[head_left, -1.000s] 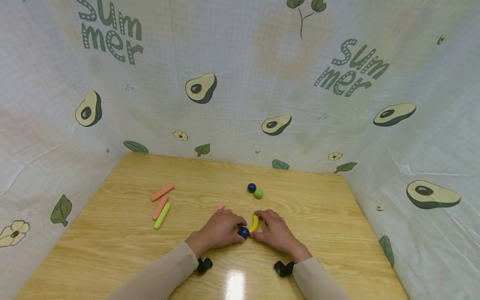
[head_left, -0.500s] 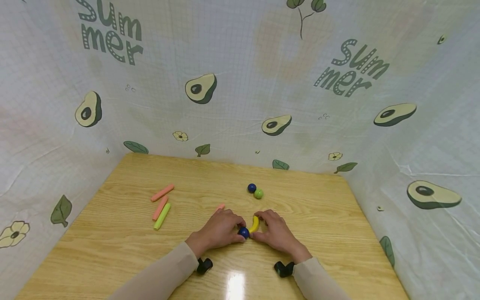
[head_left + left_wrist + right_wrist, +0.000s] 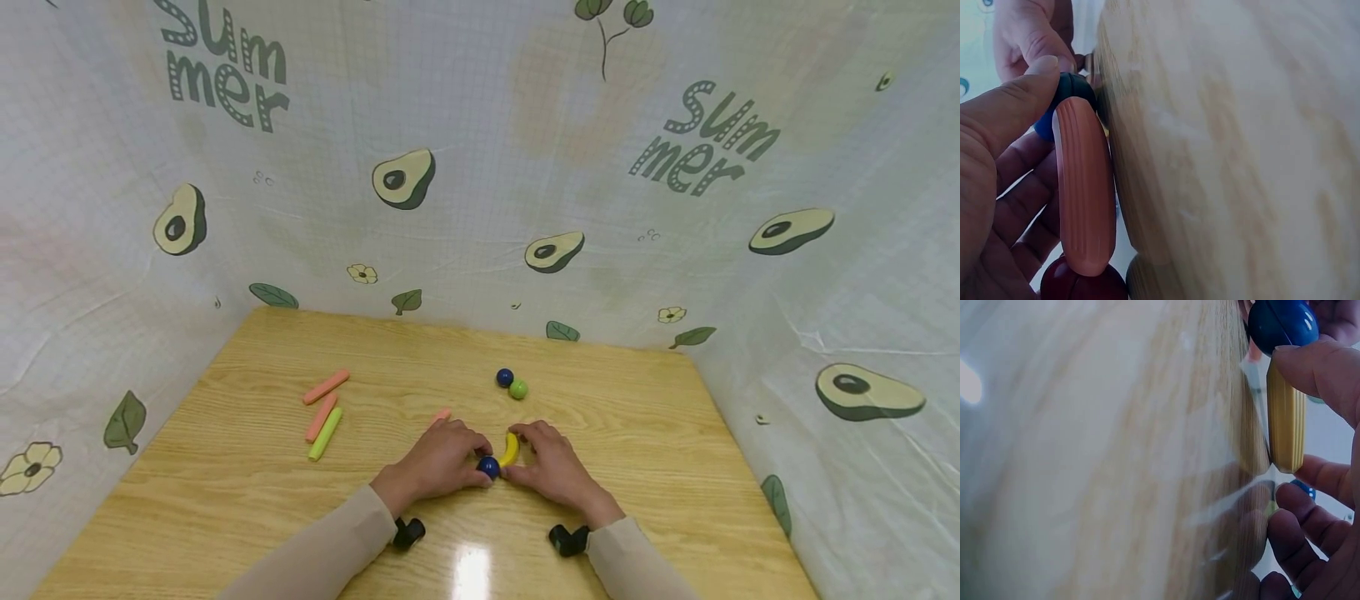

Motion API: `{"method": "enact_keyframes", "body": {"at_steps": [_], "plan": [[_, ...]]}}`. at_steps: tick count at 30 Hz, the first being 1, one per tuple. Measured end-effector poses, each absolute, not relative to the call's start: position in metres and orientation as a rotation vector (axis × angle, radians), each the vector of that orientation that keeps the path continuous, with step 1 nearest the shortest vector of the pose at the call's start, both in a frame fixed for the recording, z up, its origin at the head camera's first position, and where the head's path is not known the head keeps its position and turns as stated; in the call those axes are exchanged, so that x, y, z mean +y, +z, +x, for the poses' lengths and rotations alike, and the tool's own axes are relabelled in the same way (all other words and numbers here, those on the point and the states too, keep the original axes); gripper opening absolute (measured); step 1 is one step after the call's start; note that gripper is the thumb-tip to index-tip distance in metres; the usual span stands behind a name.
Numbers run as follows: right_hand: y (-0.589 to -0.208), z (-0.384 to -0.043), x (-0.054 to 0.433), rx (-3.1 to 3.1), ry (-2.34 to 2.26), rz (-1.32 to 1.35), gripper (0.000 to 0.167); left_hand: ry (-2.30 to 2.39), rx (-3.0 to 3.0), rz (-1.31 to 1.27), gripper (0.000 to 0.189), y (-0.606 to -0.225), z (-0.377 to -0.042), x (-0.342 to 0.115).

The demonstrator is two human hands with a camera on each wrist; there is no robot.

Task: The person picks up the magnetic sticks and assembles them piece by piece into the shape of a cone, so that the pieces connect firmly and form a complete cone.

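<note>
On the table (image 3: 622, 408), a person's left hand (image 3: 444, 460) pinches a blue ball (image 3: 488, 467) touching a curved yellow stick (image 3: 511, 448), clamped end to end in the grip of the right hand (image 3: 557, 468). Bracing the ball while easing the stick squarely against it would likely work best.
</note>
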State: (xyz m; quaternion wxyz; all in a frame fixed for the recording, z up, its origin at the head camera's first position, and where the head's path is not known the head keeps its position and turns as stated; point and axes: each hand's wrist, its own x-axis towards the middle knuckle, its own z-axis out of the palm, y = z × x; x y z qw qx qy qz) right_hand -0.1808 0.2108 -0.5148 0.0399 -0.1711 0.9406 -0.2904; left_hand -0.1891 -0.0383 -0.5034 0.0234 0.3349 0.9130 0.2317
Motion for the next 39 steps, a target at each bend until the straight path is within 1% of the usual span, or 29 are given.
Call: {"method": "enact_keyframes", "body": {"at_steps": [6, 14, 16, 19, 22, 26, 29, 33, 36, 39], "plan": [[-0.515, -0.181, 0.211, 2.876, -0.9, -0.516, 0.069, 0.782, 2.805, 1.019, 0.036, -0.502, -0.19, -0.042], [-0.514, -0.181, 0.21, 2.878, -0.885, -0.519, 0.068, 0.866, 2.793, 0.888, 0.041, -0.501, -0.194, -0.051], [-0.514, -0.181, 0.21, 2.88, -0.878, -0.522, 0.067, 0.901, 2.813, 0.842, 0.039, -0.502, -0.196, -0.055], [-0.515, -0.181, 0.21, 2.879, -0.868, -0.521, 0.068, 0.993, 2.862, 0.731, 0.029, -0.501, -0.201, -0.063], [-0.515, -0.181, 0.21, 2.876, -0.867, -0.507, 0.071, 1.075, 2.921, 0.627, 0.022, -0.5, -0.206, -0.071], [-0.513, -0.18, 0.209, 2.859, -0.907, -0.453, 0.075, 1.113, 2.945, 0.492, 0.022, -0.499, -0.209, -0.079], [-0.512, -0.179, 0.207, 2.858, -0.94, -0.43, 0.07, 1.105, 2.922, 0.405, 0.029, -0.501, -0.21, -0.082], [-0.51, -0.179, 0.206, 2.869, -0.947, -0.441, 0.061, 1.069, 2.891, 0.353, 0.038, -0.505, -0.211, -0.084], [-0.508, -0.179, 0.205, 2.867, -0.94, -0.451, 0.059, 1.036, 2.881, 0.356, 0.038, -0.507, -0.213, -0.085], [-0.507, -0.179, 0.204, 2.87, -0.919, -0.469, 0.06, 1.006, 2.879, 0.364, 0.033, -0.508, -0.215, -0.085]]}}
